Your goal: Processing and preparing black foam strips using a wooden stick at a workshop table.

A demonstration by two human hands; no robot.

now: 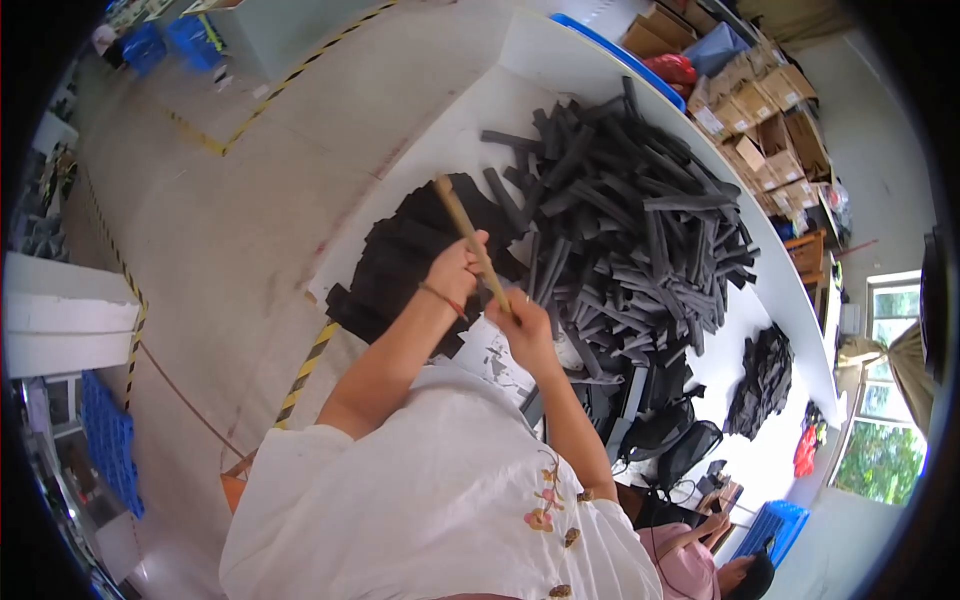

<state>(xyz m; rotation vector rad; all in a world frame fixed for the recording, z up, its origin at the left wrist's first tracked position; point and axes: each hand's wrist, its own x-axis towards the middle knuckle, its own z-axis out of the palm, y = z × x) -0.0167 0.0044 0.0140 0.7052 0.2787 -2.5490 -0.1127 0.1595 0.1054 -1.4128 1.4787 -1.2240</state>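
Observation:
A thin wooden stick [458, 210] slants across the front of the worktable, its far end pointing up and left. My left hand [456, 268] is closed around its middle. Lower down, my right hand [524, 324] closes on the near end of the same stick. Beneath and beside my left hand lies a spread of flat black fabric pieces [385, 265], overlapping one another. Just beyond my right hand rises a large heap of dark grey strips or rolled tubes [640, 230]; their exact kind is unclear.
The white table [425, 140] has a raised wall on its far right side. Black bags [665, 435] and a crumpled black bundle [762, 380] lie to the right. A person in pink [690, 560] sits at lower right, near a blue crate [775, 530]. Cardboard boxes [750, 105] stand behind.

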